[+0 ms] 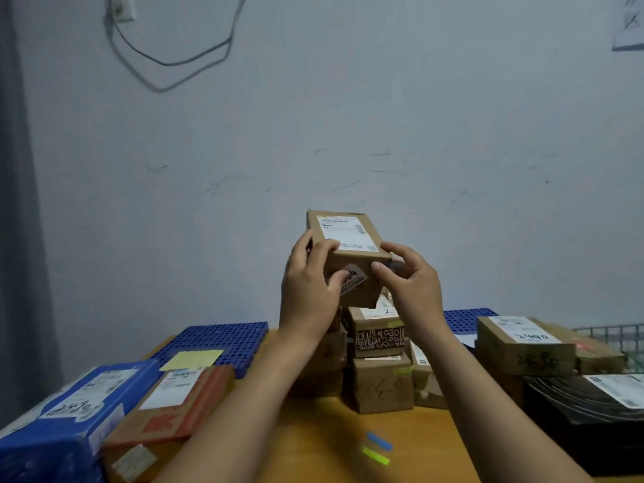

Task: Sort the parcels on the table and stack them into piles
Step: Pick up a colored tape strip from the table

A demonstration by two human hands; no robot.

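1. Head view: a small cardboard parcel point(348, 245) sits at the centre of the frame, held up in front of the wall, label face upward and tilted
2. Left hand point(310, 284): grips the left side of the parcel, fingers curled over the top edge and thumb on the near face
3. Right hand point(411, 284): pinches the near right corner of the parcel between curled fingers and thumb
4. Position: the parcel is directly above the central pile; contact with the pile cannot be confirmed
5. Central pile: a patterned box point(378, 338) rests on a plain brown box point(381, 385), which stands on the wooden table point(313, 440)
6. Lower left of the frame: a blue parcel point(69, 423) lies just beside a flat brown-and-red parcel point(174, 402)
7. Behind these: a blue perforated tray point(223, 339) carries a yellow sheet point(191, 360)
8. Right of the frame: a labelled cardboard box point(522, 346) sits behind a black parcel point(585, 420)
9. Lower centre: a blue strip point(379, 441) and a green strip point(375, 455) lie side by side on the table
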